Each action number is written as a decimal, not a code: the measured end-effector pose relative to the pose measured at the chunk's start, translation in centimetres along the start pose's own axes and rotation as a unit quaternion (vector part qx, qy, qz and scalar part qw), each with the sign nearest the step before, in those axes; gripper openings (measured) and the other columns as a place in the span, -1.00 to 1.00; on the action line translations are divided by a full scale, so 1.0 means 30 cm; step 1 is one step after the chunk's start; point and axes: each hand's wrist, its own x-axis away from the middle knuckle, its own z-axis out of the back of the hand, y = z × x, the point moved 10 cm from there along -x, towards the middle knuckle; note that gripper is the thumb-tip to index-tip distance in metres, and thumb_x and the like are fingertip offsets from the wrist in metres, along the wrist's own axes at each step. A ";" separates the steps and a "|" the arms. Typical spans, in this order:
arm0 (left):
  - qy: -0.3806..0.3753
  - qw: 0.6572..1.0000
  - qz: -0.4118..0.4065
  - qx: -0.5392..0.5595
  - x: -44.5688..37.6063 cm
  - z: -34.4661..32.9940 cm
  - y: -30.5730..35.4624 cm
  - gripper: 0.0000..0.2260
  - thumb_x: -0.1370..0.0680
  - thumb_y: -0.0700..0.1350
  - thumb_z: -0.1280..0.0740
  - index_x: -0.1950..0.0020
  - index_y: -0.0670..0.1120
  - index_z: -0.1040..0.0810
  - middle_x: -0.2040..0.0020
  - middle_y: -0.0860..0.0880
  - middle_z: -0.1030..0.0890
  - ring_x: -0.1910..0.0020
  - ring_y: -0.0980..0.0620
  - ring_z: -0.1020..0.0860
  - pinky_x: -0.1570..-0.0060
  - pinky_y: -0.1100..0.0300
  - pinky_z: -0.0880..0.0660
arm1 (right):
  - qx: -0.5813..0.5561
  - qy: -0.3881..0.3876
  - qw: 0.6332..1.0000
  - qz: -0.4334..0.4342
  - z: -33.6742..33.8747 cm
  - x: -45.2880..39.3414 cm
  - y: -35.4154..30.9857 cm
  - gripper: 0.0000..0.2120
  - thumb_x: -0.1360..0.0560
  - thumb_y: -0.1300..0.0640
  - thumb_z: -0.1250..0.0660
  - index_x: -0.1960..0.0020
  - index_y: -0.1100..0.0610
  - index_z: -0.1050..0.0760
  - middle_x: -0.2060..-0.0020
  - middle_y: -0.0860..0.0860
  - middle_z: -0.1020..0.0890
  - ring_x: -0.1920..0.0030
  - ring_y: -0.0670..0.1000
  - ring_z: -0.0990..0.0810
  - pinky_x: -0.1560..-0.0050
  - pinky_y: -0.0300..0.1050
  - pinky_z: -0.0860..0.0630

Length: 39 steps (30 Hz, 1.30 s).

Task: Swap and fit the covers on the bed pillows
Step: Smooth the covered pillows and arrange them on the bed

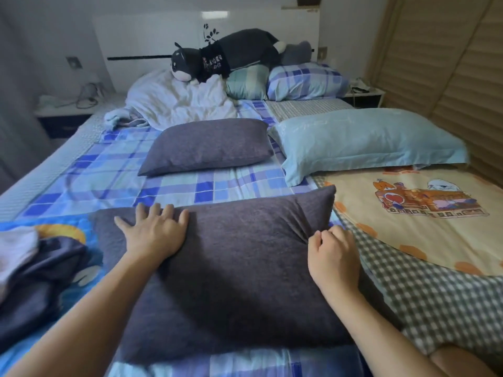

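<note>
A dark grey pillow (239, 270) lies at the near edge of the bed (114, 170). The left hand (155, 235) rests flat on its far left corner, fingers spread; the right hand (333, 257) pinches a fold of its cover at the right side. A second grey pillow (209, 145) and a light blue pillow (364, 140) lie farther back.

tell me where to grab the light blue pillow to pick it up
Pinch the light blue pillow by the flat flange of its near left corner, coming from the near side. That flap lies loose on the checked bedsheet, unobstructed, while the stuffed middle looks too plump to grip.
</note>
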 end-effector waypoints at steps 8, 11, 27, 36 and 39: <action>0.050 0.996 -0.055 0.048 0.324 -0.112 0.131 -0.43 -0.53 0.38 0.00 -0.23 0.00 -0.47 -0.17 -0.04 -0.51 -0.24 -0.12 -0.42 -0.28 -0.22 -0.28 | -0.041 -0.208 0.940 0.267 -0.143 -0.167 -0.704 -0.66 -0.58 -0.03 -0.22 -0.31 0.05 -0.49 -0.28 0.08 -0.52 -0.29 0.18 -0.42 -0.30 0.08 -0.35; 0.073 0.990 -0.053 0.108 0.334 -0.046 0.005 -0.53 -0.54 0.38 -0.03 -0.16 0.06 -0.43 -0.12 -0.04 -0.51 -0.16 -0.15 -0.47 -0.14 -0.10 -0.43 | 0.098 -0.330 0.903 0.256 -0.368 -0.131 -0.619 -0.47 -0.61 -0.25 0.00 -0.44 -0.01 -0.38 -0.42 0.03 -0.46 -0.42 0.11 -0.36 -0.46 0.09 -0.19; 0.087 0.849 0.219 0.473 0.532 -0.351 -0.466 -0.73 -0.70 -0.01 -0.09 0.17 -0.03 -0.37 0.18 -0.02 -0.53 0.10 -0.15 -0.49 0.10 -0.02 -0.32 | 0.096 -0.087 0.972 0.196 -0.382 -0.134 -0.446 -0.72 -0.65 0.09 -0.19 0.09 0.24 -0.54 0.16 0.24 -0.63 0.06 0.28 -0.57 -0.03 0.16 -0.41; 0.053 0.898 0.138 0.414 0.673 -0.147 -0.448 -0.67 -0.68 0.03 -0.17 0.25 -0.06 -0.34 0.34 0.00 -0.49 0.26 0.09 -0.48 0.16 0.00 -0.36 | 0.174 -0.142 0.969 0.101 -0.503 -0.325 -0.354 -0.54 -0.71 -0.02 0.00 -0.18 0.21 -0.60 -0.08 0.19 -0.67 -0.14 0.22 -0.59 -0.22 0.08 -0.32; 0.017 0.890 0.207 0.406 0.671 -0.228 -0.495 -0.71 -0.68 0.01 -0.20 0.18 -0.11 -0.43 0.27 -0.08 -0.56 0.19 -0.05 -0.53 0.12 -0.02 -0.36 | 0.149 -0.207 0.955 0.154 -0.572 -0.280 -0.440 -0.57 -0.70 -0.06 0.00 -0.23 0.13 -0.56 -0.18 0.15 -0.59 -0.22 0.22 -0.49 -0.27 0.12 -0.31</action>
